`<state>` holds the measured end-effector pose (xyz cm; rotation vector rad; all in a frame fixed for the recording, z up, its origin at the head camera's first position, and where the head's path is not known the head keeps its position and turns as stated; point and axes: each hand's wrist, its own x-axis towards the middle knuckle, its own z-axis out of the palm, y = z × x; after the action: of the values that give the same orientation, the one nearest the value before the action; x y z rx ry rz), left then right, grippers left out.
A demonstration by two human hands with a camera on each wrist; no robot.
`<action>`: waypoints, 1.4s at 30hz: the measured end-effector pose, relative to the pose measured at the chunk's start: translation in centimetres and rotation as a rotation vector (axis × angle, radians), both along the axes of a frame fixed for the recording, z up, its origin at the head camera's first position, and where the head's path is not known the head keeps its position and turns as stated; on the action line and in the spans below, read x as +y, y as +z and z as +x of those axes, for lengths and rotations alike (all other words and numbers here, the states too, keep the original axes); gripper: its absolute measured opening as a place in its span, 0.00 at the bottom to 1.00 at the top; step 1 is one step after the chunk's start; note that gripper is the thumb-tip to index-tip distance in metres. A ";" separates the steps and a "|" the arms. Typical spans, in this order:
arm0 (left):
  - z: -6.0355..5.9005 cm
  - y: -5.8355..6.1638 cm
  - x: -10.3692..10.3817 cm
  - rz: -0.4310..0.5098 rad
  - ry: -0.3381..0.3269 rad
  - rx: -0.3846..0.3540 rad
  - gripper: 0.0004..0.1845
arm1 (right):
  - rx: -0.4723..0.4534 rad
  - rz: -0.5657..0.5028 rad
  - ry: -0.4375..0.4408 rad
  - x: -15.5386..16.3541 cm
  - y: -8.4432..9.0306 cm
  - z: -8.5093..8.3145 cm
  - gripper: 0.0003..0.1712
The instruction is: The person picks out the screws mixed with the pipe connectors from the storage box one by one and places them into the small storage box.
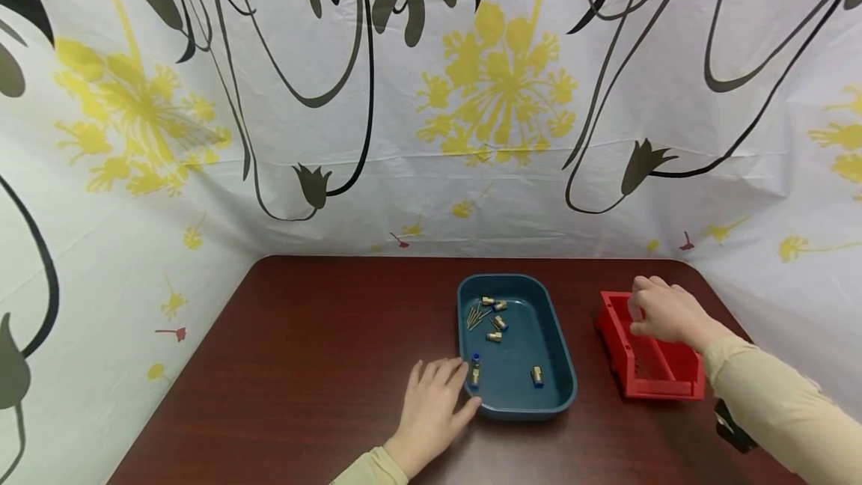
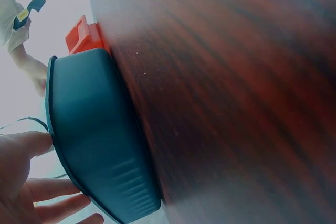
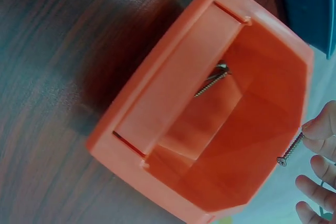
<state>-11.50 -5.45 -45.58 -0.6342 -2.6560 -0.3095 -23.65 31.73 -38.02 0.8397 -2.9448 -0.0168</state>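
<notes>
My right hand (image 1: 667,310) is over the red bin (image 1: 663,388) on the right side of the table. Its thumb and fingertips pinch a screw (image 3: 291,149), head pointing down, beside the bin's rim in the right wrist view. Inside the bin lie a few more screws (image 3: 212,81). With extended fingers, my left hand (image 1: 431,410) touches the near left rim of the blue tray (image 1: 515,354). In the tray, several thin screws (image 1: 474,316) lie in a cluster toward the far left, among brass fittings with blue ends (image 1: 499,322). Another fitting (image 1: 536,376) lies apart, near the right side.
Tray and bin stand side by side on a dark brown wooden table (image 1: 323,350), a narrow strip of wood between them. A white curtain (image 1: 404,118) with yellow and grey flowers hangs behind the table. A dark device (image 1: 734,429) is beneath my right wrist.
</notes>
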 end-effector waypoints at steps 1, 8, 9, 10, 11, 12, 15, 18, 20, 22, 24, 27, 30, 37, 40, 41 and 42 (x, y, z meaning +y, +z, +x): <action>0.0 0.0 0.0 0.001 0.000 0.000 0.25 | -0.001 -0.001 -0.002 0.0 -0.2 0.0 0.16; 0.0 -0.1 0.0 0.010 -0.002 0.002 0.24 | -0.011 -0.019 0.001 0.1 -1.3 0.0 0.16; 0.0 -0.1 0.0 0.010 -0.002 0.000 0.24 | -0.013 -0.019 0.001 0.2 -1.4 0.0 0.16; 0.0 -0.1 0.0 0.008 -0.001 -0.001 0.24 | -0.016 -0.019 0.001 0.2 -1.5 0.0 0.16; 0.0 -0.1 0.0 0.008 -0.001 -0.003 0.24 | -0.019 -0.019 -0.001 0.2 -1.7 0.0 0.16; 0.0 -0.2 0.0 0.008 -0.001 -0.003 0.24 | -0.019 -0.020 -0.003 0.2 -1.8 0.1 0.16; 0.0 -0.1 0.0 0.011 -0.002 0.001 0.24 | -0.023 -0.024 -0.011 0.1 -2.0 0.1 0.16; 0.0 -0.2 0.0 0.013 -0.002 0.002 0.24 | -0.037 -0.027 -0.022 0.1 -2.2 0.2 0.17; 0.0 -0.2 0.0 0.012 -0.001 -0.002 0.24 | -0.055 -0.028 -0.028 0.2 -2.5 0.2 0.17; 0.0 -0.2 0.0 0.010 -0.001 -0.003 0.24 | -0.069 -0.023 -0.033 0.3 -2.8 0.2 0.18; 0.0 -0.1 -0.1 0.009 0.000 -0.005 0.24 | -0.076 -0.021 -0.029 0.3 -3.2 0.2 0.18; 0.0 -0.1 -0.1 0.008 0.000 -0.008 0.25 | -0.074 -0.016 -0.015 0.4 -3.6 0.1 0.18; 0.0 0.0 -0.1 0.006 0.000 -0.014 0.25 | -0.091 -0.017 -0.022 0.5 -4.1 0.1 0.18; 0.1 0.1 -0.1 0.009 0.000 -0.008 0.25 | -0.134 -0.044 -0.036 0.5 -5.1 0.5 0.12; 0.0 0.0 -0.1 0.010 -0.001 -0.004 0.25 | -0.152 -0.035 -0.046 0.4 -5.2 0.5 0.09; 0.0 0.0 -0.1 0.009 -0.001 -0.005 0.25 | -0.158 -0.033 -0.050 0.4 -5.3 0.5 0.08; 0.1 0.0 -0.1 0.008 -0.001 -0.005 0.25 | -0.162 -0.030 -0.056 0.4 -5.3 0.5 0.08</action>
<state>-11.45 -5.50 -45.55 -0.6326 -2.6580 -0.3229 -23.12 32.17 -43.35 0.7906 -3.1100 0.0963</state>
